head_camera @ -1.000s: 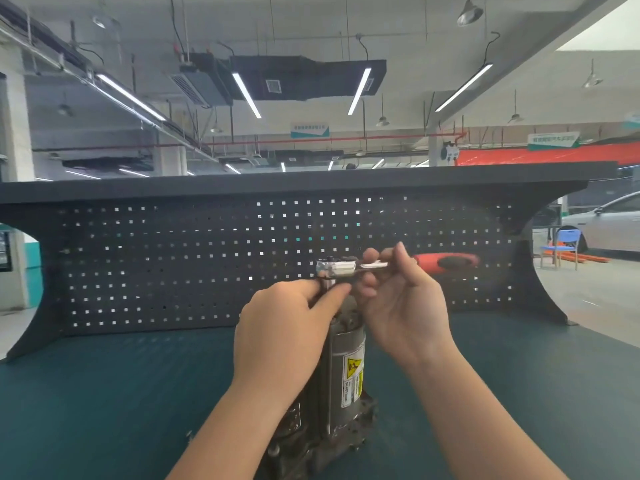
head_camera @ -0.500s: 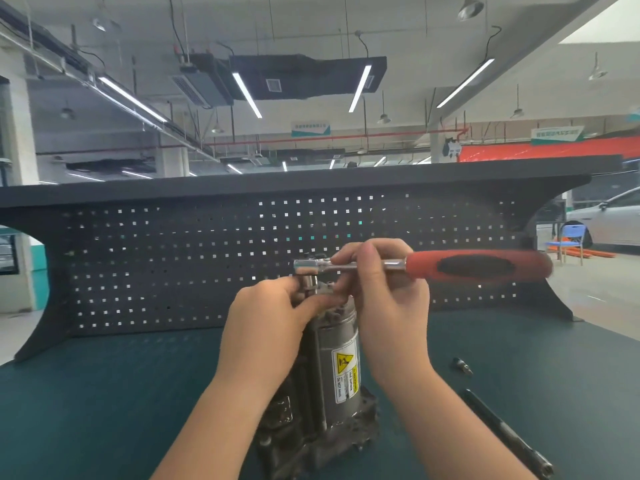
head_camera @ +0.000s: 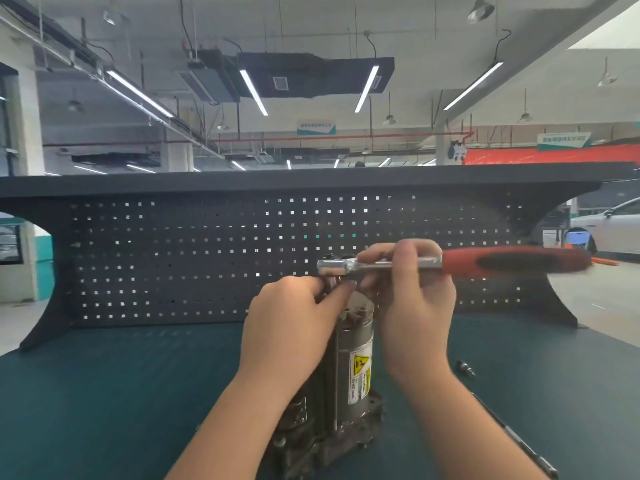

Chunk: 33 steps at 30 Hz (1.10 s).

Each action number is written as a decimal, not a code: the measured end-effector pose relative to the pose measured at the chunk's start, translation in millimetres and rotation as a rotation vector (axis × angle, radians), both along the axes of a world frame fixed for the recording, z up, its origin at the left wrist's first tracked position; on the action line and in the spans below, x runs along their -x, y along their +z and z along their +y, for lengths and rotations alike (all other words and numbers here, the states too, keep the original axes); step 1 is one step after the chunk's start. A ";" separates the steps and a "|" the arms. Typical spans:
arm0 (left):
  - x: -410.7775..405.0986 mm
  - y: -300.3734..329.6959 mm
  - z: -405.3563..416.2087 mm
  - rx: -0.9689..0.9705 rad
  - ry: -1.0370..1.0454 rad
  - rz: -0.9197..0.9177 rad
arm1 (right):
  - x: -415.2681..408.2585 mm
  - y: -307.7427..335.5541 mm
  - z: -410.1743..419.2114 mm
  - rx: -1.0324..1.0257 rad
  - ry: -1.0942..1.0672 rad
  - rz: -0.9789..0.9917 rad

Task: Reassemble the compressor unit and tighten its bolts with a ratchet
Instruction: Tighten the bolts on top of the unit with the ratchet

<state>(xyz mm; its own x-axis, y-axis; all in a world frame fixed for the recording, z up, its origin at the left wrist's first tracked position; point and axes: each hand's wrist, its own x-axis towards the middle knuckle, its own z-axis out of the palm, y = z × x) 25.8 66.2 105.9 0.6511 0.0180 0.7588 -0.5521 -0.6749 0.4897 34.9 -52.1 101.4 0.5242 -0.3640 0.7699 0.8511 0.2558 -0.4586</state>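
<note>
Right hand [head_camera: 412,299] gripping red-handled chrome ratchet [head_camera: 450,263] shaft; left hand [head_camera: 294,317] fingers pinching socket atop upright grey metal compressor unit [head_camera: 349,368] on green bench [head_camera: 104,393].

black pegboard [head_camera: 173,258], green bench mat [head_camera: 104,393], white car [head_camera: 616,226]

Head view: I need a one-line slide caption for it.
Right hand holds a red-handled ratchet atop the upright compressor unit while the left hand steadies its socket.
</note>
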 end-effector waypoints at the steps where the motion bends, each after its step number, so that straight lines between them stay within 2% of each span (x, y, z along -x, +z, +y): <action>1: 1.1 0.8 0.6 0.010 -0.014 -0.006 | -2.5 4.1 -5.9 -0.069 0.186 0.009; 3: -2.5 -0.7 2.9 -0.003 -0.011 -0.010 | -6.6 9.1 -14.2 -0.157 0.567 0.131; 4: -2.0 -1.4 3.2 -0.018 -0.008 -0.011 | -9.5 8.7 -17.4 -0.182 0.671 0.193; 6: -0.8 -2.1 1.4 -0.031 -0.013 -0.015 | -13.6 6.2 -20.4 -0.210 0.748 0.242; 8: -2.7 -3.4 -0.5 -0.047 0.017 -0.038 | -12.5 7.3 -21.6 -0.197 0.726 0.218; 12: -5.8 -1.6 2.1 0.004 0.029 -0.013 | -3.6 9.1 -13.7 -0.094 0.478 0.106; 17: -3.7 -0.4 3.7 0.014 0.097 -0.011 | 10.1 -3.2 21.4 0.183 -0.257 -0.084; 19: -2.0 0.4 4.9 -0.004 0.111 0.008 | 12.2 -8.8 35.7 0.247 -0.363 -0.115; 23: 0.7 1.6 4.2 0.013 0.088 0.032 | 10.5 -8.1 34.2 0.302 -0.390 -0.115; 27: -2.4 -0.2 2.7 0.002 0.046 -0.006 | 10.3 0.2 15.1 0.156 -0.181 -0.164; 33: -2.1 -3.6 -0.3 -0.022 -0.050 -0.023 | -1.0 15.4 -19.9 -0.289 0.621 0.293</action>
